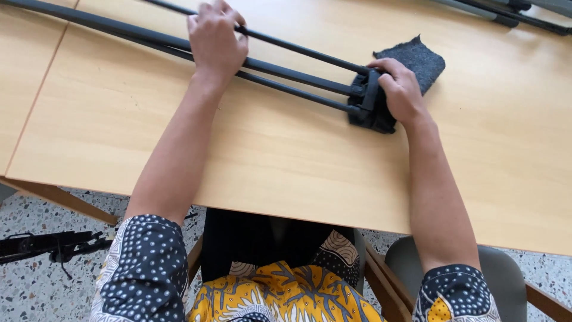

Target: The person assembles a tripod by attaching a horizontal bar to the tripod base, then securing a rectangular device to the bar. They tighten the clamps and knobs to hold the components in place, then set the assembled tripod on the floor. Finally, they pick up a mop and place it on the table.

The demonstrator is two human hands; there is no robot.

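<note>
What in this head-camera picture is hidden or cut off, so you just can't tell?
- Far end of the black folded tripod legs: cut off by the top-left edge.
- Left hand fingertips: curled over the legs, so the grip underneath is hidden.
- Part of the dark grey felt cloth: covered by the right hand and the tripod's end.
- Black gear on the speckled floor: cut off by the left edge.

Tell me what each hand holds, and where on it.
Left hand grips the tripod legs mid-length; right hand holds their end, over a grey cloth.
</note>
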